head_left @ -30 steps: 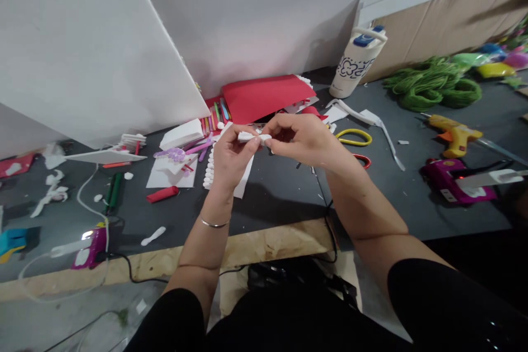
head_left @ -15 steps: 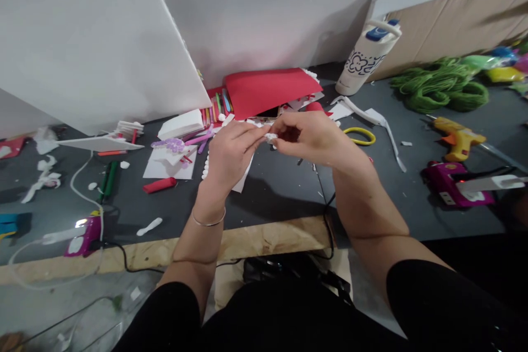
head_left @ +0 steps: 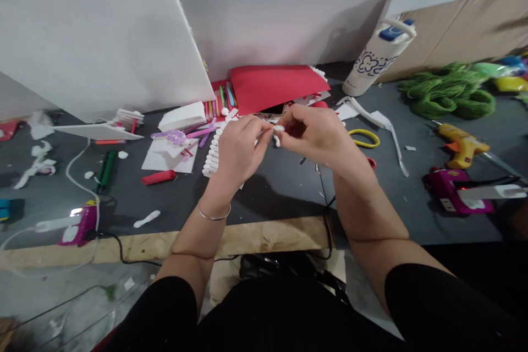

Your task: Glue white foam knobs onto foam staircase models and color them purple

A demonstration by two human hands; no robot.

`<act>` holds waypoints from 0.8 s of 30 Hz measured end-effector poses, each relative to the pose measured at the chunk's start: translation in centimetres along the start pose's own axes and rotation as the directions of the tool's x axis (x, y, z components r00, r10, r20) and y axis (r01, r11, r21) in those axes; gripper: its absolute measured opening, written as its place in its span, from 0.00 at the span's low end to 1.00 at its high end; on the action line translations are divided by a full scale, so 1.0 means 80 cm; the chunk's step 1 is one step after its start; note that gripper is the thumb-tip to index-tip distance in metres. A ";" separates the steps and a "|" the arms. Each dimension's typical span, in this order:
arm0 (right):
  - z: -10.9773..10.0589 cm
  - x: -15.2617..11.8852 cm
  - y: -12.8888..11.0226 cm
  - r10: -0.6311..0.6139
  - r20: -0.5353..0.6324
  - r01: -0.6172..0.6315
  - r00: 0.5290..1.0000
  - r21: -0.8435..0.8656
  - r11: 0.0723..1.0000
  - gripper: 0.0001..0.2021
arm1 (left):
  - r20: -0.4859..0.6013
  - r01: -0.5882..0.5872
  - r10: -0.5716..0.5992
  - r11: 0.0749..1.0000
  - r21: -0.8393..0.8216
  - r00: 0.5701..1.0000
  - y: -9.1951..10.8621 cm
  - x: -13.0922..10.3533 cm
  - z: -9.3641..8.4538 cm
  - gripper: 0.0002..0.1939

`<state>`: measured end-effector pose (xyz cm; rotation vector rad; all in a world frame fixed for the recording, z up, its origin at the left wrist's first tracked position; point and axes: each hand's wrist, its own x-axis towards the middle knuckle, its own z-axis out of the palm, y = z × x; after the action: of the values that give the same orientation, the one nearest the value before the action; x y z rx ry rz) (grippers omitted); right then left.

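Observation:
A small white soft-looking piece is pinched between both hands above the dark table. My left hand grips its left end with thumb and fingertips pressed together. My right hand holds the other side between thumb and bent forefinger, and a short end of the piece hangs below the fingertips. Beside my left hand lies a row of white rounded pieces, partly covered by that hand. Behind the hands is a red sheet with colored pens at its left.
A white bottle, green cord, a yellow glue gun and a purple power socket are on the right. Yellow-handled scissors lie near my right hand. At left are a red roll, green markers and another purple socket.
The view has shifted slightly. My left hand has turned, exposing more of the row of white pieces, and more of the small white piece shows hanging between the fingertips.

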<state>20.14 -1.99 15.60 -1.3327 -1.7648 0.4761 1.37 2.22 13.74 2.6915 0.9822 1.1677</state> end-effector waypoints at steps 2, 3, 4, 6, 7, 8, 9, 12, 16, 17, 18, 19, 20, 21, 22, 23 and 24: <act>0.004 -0.001 -0.001 -0.016 -0.033 0.014 0.999 -0.049 0.999 0.04 | -0.015 0.014 -0.014 1.000 -0.007 1.000 0.001 -0.001 0.002 0.11; 0.006 -0.001 -0.001 -0.025 -0.051 0.021 0.998 -0.074 0.997 0.04 | -0.022 0.023 -0.023 1.000 -0.014 1.000 0.001 -0.002 0.003 0.11; 0.008 -0.002 -0.001 -0.035 -0.069 0.028 0.997 -0.097 0.995 0.04 | -0.028 0.030 -0.031 0.999 -0.024 0.999 0.001 -0.002 0.005 0.11; 0.012 -0.002 -0.001 -0.054 -0.103 0.040 0.993 -0.138 0.990 0.04 | -0.044 0.041 -0.043 0.998 -0.052 0.998 0.000 -0.003 0.007 0.10; 0.014 -0.002 -0.001 -0.063 -0.115 0.044 0.991 -0.154 0.987 0.04 | -0.054 0.046 -0.050 0.997 -0.068 0.997 -0.001 -0.003 0.008 0.09; 0.016 -0.002 -0.001 -0.068 -0.122 0.047 0.990 -0.165 0.985 0.04 | -0.064 0.053 -0.059 0.995 -0.086 0.996 -0.002 -0.002 0.009 0.08; 0.017 -0.001 -0.001 -0.068 -0.124 0.047 0.990 -0.171 0.984 0.04 | -0.074 0.064 -0.072 0.993 -0.104 0.995 -0.003 -0.002 0.010 0.07; 0.018 0.003 -0.001 -0.051 -0.110 0.034 0.993 -0.153 0.988 0.05 | -0.095 0.109 -0.124 0.983 -0.147 0.988 -0.006 0.001 0.009 0.07; 0.014 0.005 -0.006 -0.023 -0.086 0.016 0.996 -0.086 0.996 0.05 | -0.081 0.100 -0.112 0.985 -0.140 0.990 -0.008 0.005 0.004 0.07; 0.013 0.005 -0.007 -0.018 -0.079 0.013 0.997 -0.070 0.997 0.05 | -0.075 0.082 -0.093 0.987 -0.137 0.993 -0.008 0.006 0.002 0.07; 0.012 0.005 -0.008 -0.015 -0.071 0.011 0.997 -0.056 0.998 0.05 | -0.071 0.065 -0.075 0.988 -0.137 0.995 -0.008 0.006 0.000 0.08; 0.011 0.005 -0.010 -0.012 -0.066 0.010 0.998 -0.043 0.999 0.05 | -0.068 0.053 -0.063 0.989 -0.141 0.996 -0.008 0.007 -0.002 0.08; 0.011 0.006 -0.011 -0.012 -0.063 0.009 0.998 -0.034 0.999 0.04 | -0.063 0.047 -0.057 0.988 -0.147 0.996 -0.008 0.008 -0.005 0.08; 0.011 0.006 -0.011 -0.013 -0.062 0.011 0.998 -0.029 1.000 0.04 | -0.057 0.046 -0.055 0.987 -0.152 0.997 -0.008 0.008 -0.007 0.09; 0.010 0.006 -0.012 -0.015 -0.061 0.013 0.998 -0.031 0.999 0.05 | -0.049 0.050 -0.058 0.987 -0.155 0.997 -0.009 0.009 -0.008 0.09; 0.011 0.007 -0.012 -0.019 -0.061 0.016 0.998 -0.037 0.999 0.05 | -0.044 0.052 -0.060 0.986 -0.157 0.997 -0.010 0.009 -0.009 0.09; 0.011 0.008 -0.012 -0.024 -0.061 0.021 0.998 -0.045 0.999 0.05 | -0.045 0.054 -0.062 0.986 -0.160 0.997 -0.012 0.010 -0.010 0.09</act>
<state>18.85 -1.61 16.02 -1.3431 -1.7467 0.3817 0.76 3.25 14.52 2.5058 0.9245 1.2508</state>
